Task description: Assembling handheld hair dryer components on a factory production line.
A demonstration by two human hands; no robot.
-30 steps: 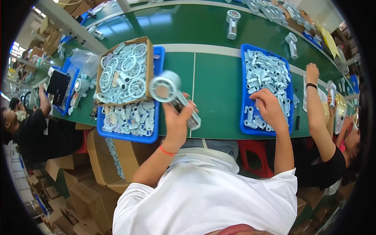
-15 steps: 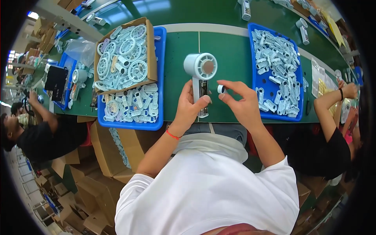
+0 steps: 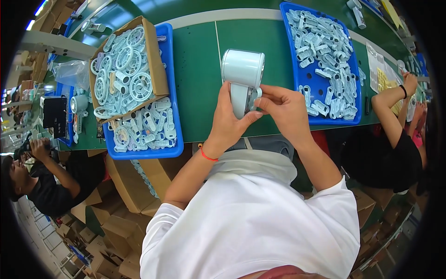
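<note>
A pale blue handheld fan (image 3: 242, 68) is upright but turned sideways above the table, its round head on top. My left hand (image 3: 226, 123) wraps round its handle from the left, thumb across the lower part. My right hand (image 3: 288, 112) pinches a small pale blue plastic piece (image 3: 256, 94) against the handle's right side. Fingers partly cover that piece, so I cannot tell whether it is seated in the handle.
To my left, a cardboard box (image 3: 161, 69) of ring-shaped parts rests on a blue tray (image 3: 178, 145) of small plastic parts. A second blue tray (image 3: 312, 81) on the right holds many small parts. People sit on both sides; boxes stand below the green table (image 3: 197, 93).
My left hand has turned the fan, so its head now shows its side instead of its round face. My right hand has brought the small piece from beside the handle up against it.
</note>
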